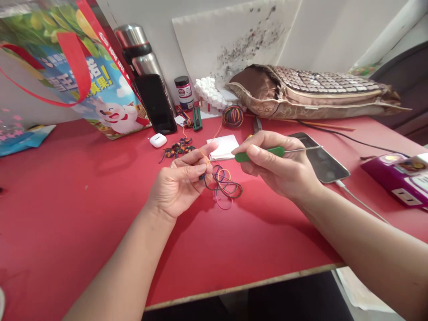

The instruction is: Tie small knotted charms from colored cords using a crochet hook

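My left hand [182, 183] is closed in a pinch on multicoloured yarn, with an orange strand running up over the raised fingertip. Loose loops of the yarn [230, 187], dark, blue, orange and pink, hang just right of the fingers, above the red table. In my right hand [277, 165] is a green-handled crochet hook [243, 157]; its thin metal shaft points right, away from the yarn, and its tip is too small to make out. Behind my left hand lies a knotted multicoloured piece [179, 148]. Farther back rests a ball of the same yarn [233, 116].
A white paper pad [223, 147] lies behind my hands. Toward the back stand a black phone [156, 104], a steel flask [145, 58] and a gift bag [110, 84]. To the right are a charging phone [323, 158], a purple power strip [391, 180] and a beaded cushion [314, 89].
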